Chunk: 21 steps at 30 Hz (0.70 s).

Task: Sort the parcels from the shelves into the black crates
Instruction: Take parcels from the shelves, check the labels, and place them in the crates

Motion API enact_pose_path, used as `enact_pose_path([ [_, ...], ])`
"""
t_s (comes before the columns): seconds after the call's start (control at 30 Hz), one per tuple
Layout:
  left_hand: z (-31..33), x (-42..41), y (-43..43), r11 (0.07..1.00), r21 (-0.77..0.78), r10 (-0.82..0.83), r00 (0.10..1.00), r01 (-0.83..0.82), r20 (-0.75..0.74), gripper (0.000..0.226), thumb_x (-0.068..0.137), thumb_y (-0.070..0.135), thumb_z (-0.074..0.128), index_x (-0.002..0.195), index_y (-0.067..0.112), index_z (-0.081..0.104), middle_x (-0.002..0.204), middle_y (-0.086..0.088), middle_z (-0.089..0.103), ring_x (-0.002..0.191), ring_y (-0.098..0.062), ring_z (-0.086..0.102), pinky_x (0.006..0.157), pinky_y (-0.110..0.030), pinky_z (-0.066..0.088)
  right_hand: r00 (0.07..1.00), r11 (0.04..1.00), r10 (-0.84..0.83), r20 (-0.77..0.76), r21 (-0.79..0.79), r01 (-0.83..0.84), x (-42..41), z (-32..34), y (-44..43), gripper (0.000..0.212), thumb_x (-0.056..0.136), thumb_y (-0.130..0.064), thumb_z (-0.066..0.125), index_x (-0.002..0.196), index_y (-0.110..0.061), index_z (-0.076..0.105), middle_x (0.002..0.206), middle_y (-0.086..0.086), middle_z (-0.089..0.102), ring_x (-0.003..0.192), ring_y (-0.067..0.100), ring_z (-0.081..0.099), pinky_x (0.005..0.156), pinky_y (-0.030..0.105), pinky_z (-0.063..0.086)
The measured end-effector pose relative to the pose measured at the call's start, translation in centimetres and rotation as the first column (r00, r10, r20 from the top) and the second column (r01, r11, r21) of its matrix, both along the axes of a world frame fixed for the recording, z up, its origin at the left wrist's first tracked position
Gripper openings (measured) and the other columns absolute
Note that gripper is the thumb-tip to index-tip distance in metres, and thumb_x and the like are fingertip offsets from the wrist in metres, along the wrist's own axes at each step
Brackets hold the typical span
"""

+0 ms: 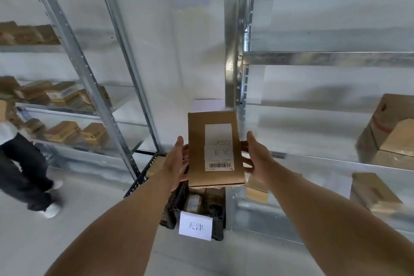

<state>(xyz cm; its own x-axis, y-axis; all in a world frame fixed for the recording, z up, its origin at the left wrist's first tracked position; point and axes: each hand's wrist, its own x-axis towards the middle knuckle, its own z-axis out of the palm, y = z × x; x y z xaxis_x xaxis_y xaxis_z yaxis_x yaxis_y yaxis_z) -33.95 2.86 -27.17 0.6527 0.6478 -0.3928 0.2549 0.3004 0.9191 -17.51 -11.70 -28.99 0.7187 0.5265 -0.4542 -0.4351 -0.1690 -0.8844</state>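
A flat brown cardboard parcel (pixel 197 148) with a white barcode label is held between both my hands at the frame's centre. My left hand (pixel 177 162) grips its left edge and my right hand (pixel 255 157) grips its right edge. Directly below the parcel, on the floor, stands a black crate (pixel 218 217) with a white paper sign (pixel 195 226) on its front. A few brown parcels lie inside the crate. More parcels sit on the right shelf (pixel 313 157) and on the left shelf unit (pixel 65 111).
Metal shelving uprights stand at the left (pixel 74 56) and the centre right (pixel 233 51). A large open box (pixel 389 123) rests at the far right. Another person's legs (pixel 24 172) walk across the grey floor on the left.
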Motion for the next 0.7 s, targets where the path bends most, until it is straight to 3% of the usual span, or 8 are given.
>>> enact_pose_path([
  [0.07, 0.0, -2.0, 2.6, 0.998, -0.001, 0.057, 0.998, -0.057, 0.019, 0.062, 0.098, 0.066, 0.027, 0.127, 0.022, 0.058, 0.135, -0.003, 0.055, 0.13, -0.026, 0.045, 0.1, -0.049, 0.042, 0.999, 1.0, 0.03, 0.013, 0.006, -0.03, -1.6, -0.1, 3.0, 0.064, 0.097, -0.069, 0.037, 0.12, -0.017, 0.065, 0.126, 0.006, 0.066, 0.119, 0.03, 0.057, 0.106, 0.054, 0.041],
  [0.17, 0.2, -4.0, 6.3, 0.995, 0.006, 0.101, 0.994, -0.101, 0.031, 0.058, 0.098, 0.067, 0.028, 0.116, 0.023, 0.063, 0.126, -0.004, 0.059, 0.115, -0.023, 0.052, 0.084, -0.042, 0.045, 0.998, 0.997, 0.066, 0.013, 0.023, -0.067, -3.2, 0.3, 6.8, 0.061, 0.099, -0.067, 0.036, 0.117, -0.016, 0.065, 0.127, 0.007, 0.064, 0.123, 0.03, 0.055, 0.108, 0.055, 0.04],
  [0.3, 0.0, -4.8, 10.2, 0.992, 0.008, 0.122, 0.992, -0.122, 0.042, 0.055, 0.098, 0.065, 0.029, 0.113, 0.025, 0.062, 0.12, -0.001, 0.061, 0.118, -0.024, 0.05, 0.089, -0.045, 0.044, 0.996, 0.997, 0.073, 0.042, 0.005, -0.073, -3.9, 0.2, 11.5, 0.054, 0.102, -0.064, 0.035, 0.113, -0.02, 0.064, 0.131, 0.009, 0.057, 0.123, 0.03, 0.053, 0.105, 0.05, 0.044],
  [0.4, -1.0, -4.3, 13.1, 0.99, -0.004, 0.141, 0.989, -0.141, 0.043, 0.052, 0.098, 0.065, 0.029, 0.108, 0.027, 0.063, 0.125, -0.002, 0.06, 0.124, -0.026, 0.049, 0.104, -0.052, 0.041, 0.997, 0.998, 0.063, 0.047, 0.01, -0.064, -3.4, -0.9, 15.2, 0.057, 0.101, -0.067, 0.03, 0.112, -0.021, 0.062, 0.127, 0.011, 0.059, 0.119, 0.033, 0.055, 0.107, 0.053, 0.044],
  [0.53, -3.3, -1.8, 17.9, 0.99, -0.024, 0.137, 0.991, -0.137, 0.001, 0.058, 0.099, 0.064, 0.027, 0.125, 0.024, 0.059, 0.136, -0.003, 0.056, 0.132, -0.027, 0.046, 0.11, -0.053, 0.038, 0.997, 0.997, 0.074, -0.018, 0.015, -0.074, -1.2, -3.8, 20.0, 0.066, 0.1, -0.07, 0.027, 0.111, -0.017, 0.065, 0.117, 0.014, 0.069, 0.11, 0.034, 0.064, 0.101, 0.05, 0.05],
  [0.6, -5.0, 0.2, 20.4, 0.994, -0.031, 0.108, 0.994, -0.108, -0.022, 0.057, 0.1, 0.063, 0.026, 0.126, 0.023, 0.057, 0.134, -0.004, 0.057, 0.123, -0.025, 0.052, 0.102, -0.047, 0.044, 0.996, 0.999, 0.053, -0.065, -0.007, -0.054, 0.5, -6.0, 22.3, 0.065, 0.101, -0.068, 0.028, 0.107, -0.016, 0.066, 0.109, 0.014, 0.072, 0.106, 0.034, 0.066, 0.101, 0.05, 0.05],
  [0.7, -7.6, 3.8, 23.8, 0.993, -0.04, 0.106, 0.992, -0.109, -0.067, 0.053, 0.101, 0.061, 0.027, 0.118, 0.023, 0.061, 0.122, -0.004, 0.063, 0.099, -0.018, 0.06, 0.073, -0.033, 0.048, 0.989, 0.999, 0.009, -0.149, -0.041, -0.015, 2.8, -9.3, 25.6, 0.064, 0.101, -0.067, 0.032, 0.11, -0.014, 0.065, 0.108, 0.014, 0.072, 0.107, 0.035, 0.064, 0.101, 0.05, 0.047],
])
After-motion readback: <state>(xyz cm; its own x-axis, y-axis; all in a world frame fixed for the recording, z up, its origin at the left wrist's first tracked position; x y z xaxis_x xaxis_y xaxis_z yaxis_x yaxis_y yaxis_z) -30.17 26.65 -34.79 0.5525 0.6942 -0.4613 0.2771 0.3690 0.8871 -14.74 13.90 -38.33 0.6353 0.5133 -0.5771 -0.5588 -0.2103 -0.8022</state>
